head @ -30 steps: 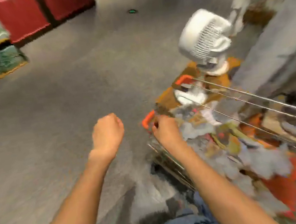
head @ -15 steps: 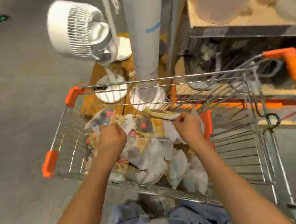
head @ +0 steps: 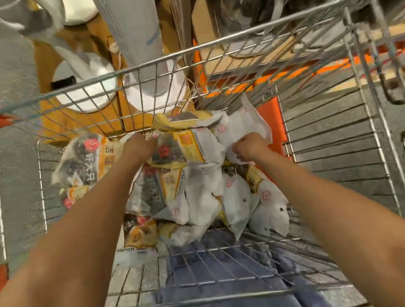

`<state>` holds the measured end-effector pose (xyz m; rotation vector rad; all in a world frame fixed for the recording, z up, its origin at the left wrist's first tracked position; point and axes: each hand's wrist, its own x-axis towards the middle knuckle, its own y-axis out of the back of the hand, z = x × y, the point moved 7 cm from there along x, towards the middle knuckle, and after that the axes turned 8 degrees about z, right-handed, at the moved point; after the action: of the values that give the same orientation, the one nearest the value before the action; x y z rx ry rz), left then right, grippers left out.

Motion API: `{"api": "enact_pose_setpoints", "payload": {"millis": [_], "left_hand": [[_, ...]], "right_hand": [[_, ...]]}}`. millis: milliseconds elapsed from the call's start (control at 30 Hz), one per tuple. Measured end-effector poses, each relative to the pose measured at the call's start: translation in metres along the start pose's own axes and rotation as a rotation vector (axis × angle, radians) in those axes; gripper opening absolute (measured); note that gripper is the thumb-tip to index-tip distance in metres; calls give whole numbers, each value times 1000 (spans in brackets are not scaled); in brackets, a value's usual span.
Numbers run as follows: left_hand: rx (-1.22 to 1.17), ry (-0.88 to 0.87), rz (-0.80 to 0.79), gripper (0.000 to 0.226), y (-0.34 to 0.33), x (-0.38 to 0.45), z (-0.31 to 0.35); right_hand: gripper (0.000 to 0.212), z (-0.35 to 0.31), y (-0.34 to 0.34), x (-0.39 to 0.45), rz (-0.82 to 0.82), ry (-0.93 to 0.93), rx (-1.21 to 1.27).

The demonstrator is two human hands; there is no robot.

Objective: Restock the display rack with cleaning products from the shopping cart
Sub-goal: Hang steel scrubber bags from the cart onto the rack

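wire cart [head: 207,55] now closer; both hands, left [head: 140,147] and right [head: 250,146], still grip packets [head: 184,145].

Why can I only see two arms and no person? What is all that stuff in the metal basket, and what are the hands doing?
The camera sits on the person's head and looks down, so you see only their own arms. The metal basket is a shopping cart with orange corners. Inside lies a pile of plastic packets, white and yellow with printed labels. The left hand reaches into the top of the pile; its fingers are hidden, so its grip is unclear. The right hand pinches the edge of a white packet. Beyond the cart stand round white bases on the floor.
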<state>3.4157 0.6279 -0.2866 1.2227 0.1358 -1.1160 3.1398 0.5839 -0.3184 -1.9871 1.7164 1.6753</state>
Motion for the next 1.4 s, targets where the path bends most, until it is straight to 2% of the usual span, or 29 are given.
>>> {"api": "enact_pose_setpoints", "payload": {"millis": [167,300,367,500,633,767,833,900,933,1033,1100,1167,1200,1233,1333,1400], "left_hand": [[35,72,11,56,-25,38,-15],[34,113,-14,55,-43,52,-21],[-24,159,-46,46,-52,52,-26],[-195,191,-66,55,-58,40,-21],[-352,205,-136,43,-57,23,-24],[-492,199,-176,25,-41,-7,-22],[-536,197,-164,19,-24,-25,-21],[-632,162,-164,24,-1,-39,-20],[-694,119,-142,34,15,-45,-19],[-737,-55,44,86,82,-64,-12],[-637,-201,142,98,132,-90,6],[-556,-292,102,103,170,-124,19],[-509,-314,91,102,184,-142,17],[-484,-333,84,89,196,-161,11],[-633,-345,117,25,218,-219,-21],[-727,-321,244,25,233,-260,-57]], "right_hand": [[28,-9,-39,37,-11,33,-10],[20,-9,-70,51,-75,31,-24],[16,-5,-77,51,-66,-8,53],[33,-6,-74,44,-32,-104,261],[38,-12,-62,30,-69,-146,315],[22,-26,-40,-4,-93,-46,294],[21,-40,-29,-26,-156,42,302],[17,-62,-12,-51,-228,168,308],[14,-75,-1,-64,-263,233,315],[13,-128,32,-108,-333,488,199],[17,-168,43,-141,-394,656,114],[22,-206,42,-184,-471,807,57],[23,-222,38,-207,-512,882,22],[24,-236,32,-232,-547,952,-19],[24,-264,6,-307,-568,1203,-150],[18,-268,-20,-353,-618,1300,-147]]}}
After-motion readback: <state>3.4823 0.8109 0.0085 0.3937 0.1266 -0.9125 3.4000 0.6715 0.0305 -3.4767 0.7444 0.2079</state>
